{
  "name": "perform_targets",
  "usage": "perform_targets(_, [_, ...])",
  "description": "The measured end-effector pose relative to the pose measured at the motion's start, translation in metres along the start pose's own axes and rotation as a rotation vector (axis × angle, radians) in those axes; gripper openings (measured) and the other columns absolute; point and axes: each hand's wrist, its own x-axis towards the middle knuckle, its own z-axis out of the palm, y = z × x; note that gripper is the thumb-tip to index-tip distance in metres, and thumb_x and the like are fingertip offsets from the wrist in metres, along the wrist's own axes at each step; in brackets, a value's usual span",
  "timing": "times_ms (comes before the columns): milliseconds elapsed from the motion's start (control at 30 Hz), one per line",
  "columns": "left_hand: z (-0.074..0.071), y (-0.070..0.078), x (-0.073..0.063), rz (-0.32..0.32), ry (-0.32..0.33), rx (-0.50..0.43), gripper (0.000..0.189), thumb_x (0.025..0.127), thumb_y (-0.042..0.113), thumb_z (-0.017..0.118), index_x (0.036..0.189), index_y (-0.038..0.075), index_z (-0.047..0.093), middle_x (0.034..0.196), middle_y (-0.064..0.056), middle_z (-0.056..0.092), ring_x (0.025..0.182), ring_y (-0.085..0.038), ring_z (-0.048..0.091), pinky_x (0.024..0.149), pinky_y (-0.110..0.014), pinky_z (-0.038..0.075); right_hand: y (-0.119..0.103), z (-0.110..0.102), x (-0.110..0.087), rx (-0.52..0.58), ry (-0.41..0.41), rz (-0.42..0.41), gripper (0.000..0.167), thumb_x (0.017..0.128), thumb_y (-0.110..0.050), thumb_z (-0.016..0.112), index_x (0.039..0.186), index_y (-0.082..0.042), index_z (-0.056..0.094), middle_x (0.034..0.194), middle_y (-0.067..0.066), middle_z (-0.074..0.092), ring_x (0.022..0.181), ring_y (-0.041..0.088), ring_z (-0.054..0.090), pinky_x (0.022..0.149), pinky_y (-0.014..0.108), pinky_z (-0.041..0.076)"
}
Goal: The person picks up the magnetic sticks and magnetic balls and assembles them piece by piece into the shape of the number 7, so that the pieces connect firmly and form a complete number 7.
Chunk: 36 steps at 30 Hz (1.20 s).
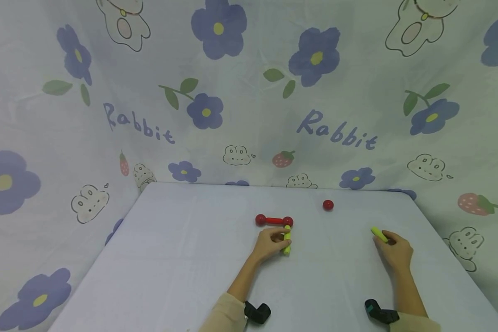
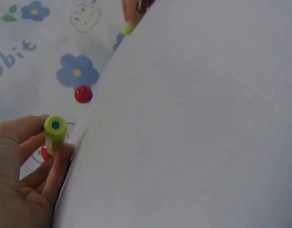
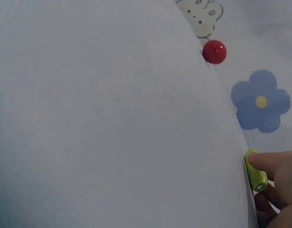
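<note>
On the bench (image 1: pixel 170 258), a single red ball (image 1: pixel 328 205) is placed near the far edge, sideways between the two hands and farther back. Behind it, a hanging cloth (image 1: pixel 249 124) printed with blue flowers, rabbits and strawberries is seen, with soft folds. A red rod (image 1: pixel 274 221) lies with a left ball (image 1: pixel 260 220) and a right ball (image 1: pixel 288 222) at its ends. The left stick (image 1: pixel 287 236), yellow-green, is pinched by the fingers of the left hand (image 1: pixel 269 244), parted only by its thickness; its far end is seen at the right ball, but whether they are joined cannot be told. The right stick (image 1: pixel 379 234) is likewise pinched by the right hand (image 1: pixel 396 253), well apart. The balls are glossy and round; a dark round spot is shown in the left stick's near end.
</note>
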Motion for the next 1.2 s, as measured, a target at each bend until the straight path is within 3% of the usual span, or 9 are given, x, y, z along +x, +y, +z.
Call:
perform_targets(400, [0.0,0.0,0.0,-0.001,0.002,0.009,0.029,0.083,0.003,0.066,0.11,-0.009,0.064,0.097,-0.026,0.065,0.082,-0.03,0.061,0.066,-0.018,0.047,0.001,0.003,0.003,-0.026,0.016,-0.001,0.037,0.088,-0.012,0.063,0.113,0.014,0.058,0.105,0.034,0.059,0.088,0.039,0.055,0.06,0.012,0.032])
perform_targets(600, [0.0,0.0,-0.001,0.003,0.003,0.009,0.029,0.083,0.004,0.066,0.11,-0.009,0.064,0.095,-0.025,0.066,0.08,-0.03,0.061,0.064,-0.017,0.047,-0.003,-0.001,0.0,0.004,-0.019,0.073,0.041,0.09,-0.016,0.058,0.118,0.013,0.056,0.108,0.031,0.058,0.081,0.02,0.052,0.058,0.009,0.032])
perform_targets(733, [0.0,0.001,-0.001,-0.003,-0.001,0.006,0.03,0.084,0.004,0.066,0.111,-0.009,0.063,0.097,-0.027,0.065,0.081,-0.032,0.061,0.065,-0.016,0.047,-0.01,-0.006,-0.003,0.033,-0.107,0.108,0.044,0.093,-0.019,0.052,0.125,0.012,0.051,0.118,0.032,0.054,0.089,0.023,0.053,0.062,0.009,0.034])
perform_targets(867, [0.0,0.001,-0.001,0.0,-0.002,0.009,0.03,0.084,0.005,0.065,0.111,-0.009,0.063,0.098,-0.027,0.065,0.081,-0.032,0.061,0.065,-0.016,0.047,-0.016,-0.009,-0.005,0.072,-0.232,0.147,0.049,0.097,-0.02,0.042,0.132,0.014,0.041,0.13,0.035,0.044,0.112,0.039,0.046,0.082,0.027,0.042])
perform_targets(967, [0.0,0.0,0.0,0.0,0.0,0.011,0.029,0.084,0.005,0.066,0.11,-0.008,0.064,0.097,-0.026,0.065,0.081,-0.031,0.061,0.064,-0.017,0.047,-0.019,-0.01,-0.007,0.086,-0.287,0.157,0.05,0.098,-0.021,0.04,0.134,0.014,0.038,0.132,0.035,0.041,0.116,0.041,0.043,0.088,0.042,0.041])
perform_targets(1033, [0.0,0.0,0.0,-0.003,0.001,0.01,0.03,0.084,0.006,0.066,0.11,-0.008,0.064,0.097,-0.026,0.065,0.08,-0.03,0.061,0.064,-0.017,0.047,-0.02,-0.01,-0.009,0.09,-0.309,0.155,0.051,0.098,-0.022,0.041,0.133,0.014,0.038,0.132,0.036,0.041,0.116,0.042,0.043,0.087,0.039,0.041])
perform_targets(1200, [-0.001,0.002,0.0,-0.014,-0.006,0.01,0.03,0.084,0.006,0.066,0.111,-0.008,0.064,0.098,-0.025,0.065,0.082,-0.03,0.061,0.065,-0.018,0.047,-0.025,-0.013,-0.011,0.133,-0.368,0.194,0.057,0.098,-0.028,0.043,0.134,0.016,0.035,0.133,0.035,0.039,0.114,0.038,0.044,0.075,0.021,0.044])
